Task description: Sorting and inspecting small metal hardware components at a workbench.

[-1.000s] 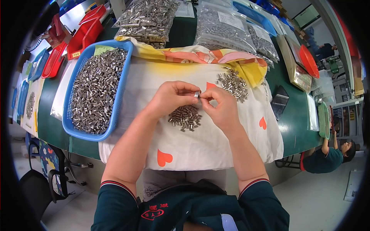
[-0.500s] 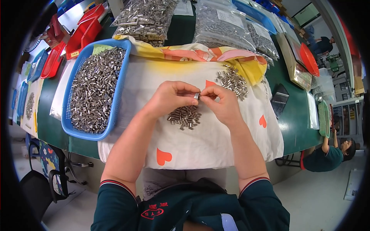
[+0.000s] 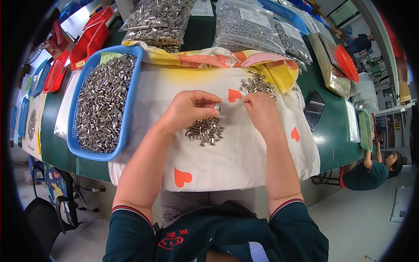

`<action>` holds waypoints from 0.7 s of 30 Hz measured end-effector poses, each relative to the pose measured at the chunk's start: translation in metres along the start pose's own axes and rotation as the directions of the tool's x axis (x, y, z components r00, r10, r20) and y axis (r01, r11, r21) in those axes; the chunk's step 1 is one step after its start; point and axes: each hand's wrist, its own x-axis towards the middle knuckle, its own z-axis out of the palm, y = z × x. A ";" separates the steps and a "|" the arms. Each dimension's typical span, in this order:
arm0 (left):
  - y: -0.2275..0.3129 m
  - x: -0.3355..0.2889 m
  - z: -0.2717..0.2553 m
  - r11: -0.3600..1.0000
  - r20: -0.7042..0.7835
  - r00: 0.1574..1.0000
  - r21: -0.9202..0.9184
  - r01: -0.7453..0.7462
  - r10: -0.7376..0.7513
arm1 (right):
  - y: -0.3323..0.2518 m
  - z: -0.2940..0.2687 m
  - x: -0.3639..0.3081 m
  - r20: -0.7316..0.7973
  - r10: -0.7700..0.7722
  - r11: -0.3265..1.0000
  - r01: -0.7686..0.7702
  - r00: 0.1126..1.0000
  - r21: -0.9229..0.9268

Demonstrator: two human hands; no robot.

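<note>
The left hand pinches a small, shiny silver metal piece between its fingers, near a pile of short grey metal cylinders. The right hand curls closed beside a farther pile of silver metal cylinders; its contents cannot be told.

Workshop: bagged metal parts, blue basket heaped with metal pieces, green workbench, co-worker

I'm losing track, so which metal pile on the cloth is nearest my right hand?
The far pile, just beyond your right hand; the other pile lies nearer your left hand.
</note>
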 end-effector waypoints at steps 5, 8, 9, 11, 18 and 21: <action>0.000 -0.001 0.000 0.999 -0.029 0.999 -0.029 -0.023 0.022 | -0.031 -0.008 -0.004 0.014 0.125 0.767 -0.106 0.992 0.633; -0.001 0.000 0.000 0.996 -0.009 0.999 -0.079 -0.032 0.031 | -0.040 -0.007 -0.008 0.037 -0.006 0.631 -0.025 0.999 0.775; -0.001 0.000 -0.001 0.996 0.001 0.999 -0.088 -0.032 0.032 | -0.043 -0.009 -0.008 0.010 0.001 0.650 -0.009 1.000 0.760; -0.001 -0.001 -0.001 0.996 -0.008 0.999 -0.088 -0.031 0.031 | -0.047 -0.009 -0.009 -0.015 0.006 0.668 0.007 1.000 0.744; -0.003 0.001 0.003 0.999 -0.026 0.999 -0.045 -0.021 0.020 | -0.047 -0.001 -0.011 -0.203 -0.099 0.844 0.190 0.974 0.501; -0.002 0.001 0.006 0.999 -0.065 0.998 0.032 -0.023 0.025 | -0.047 0.004 -0.011 -0.302 -0.202 0.899 0.299 0.932 0.321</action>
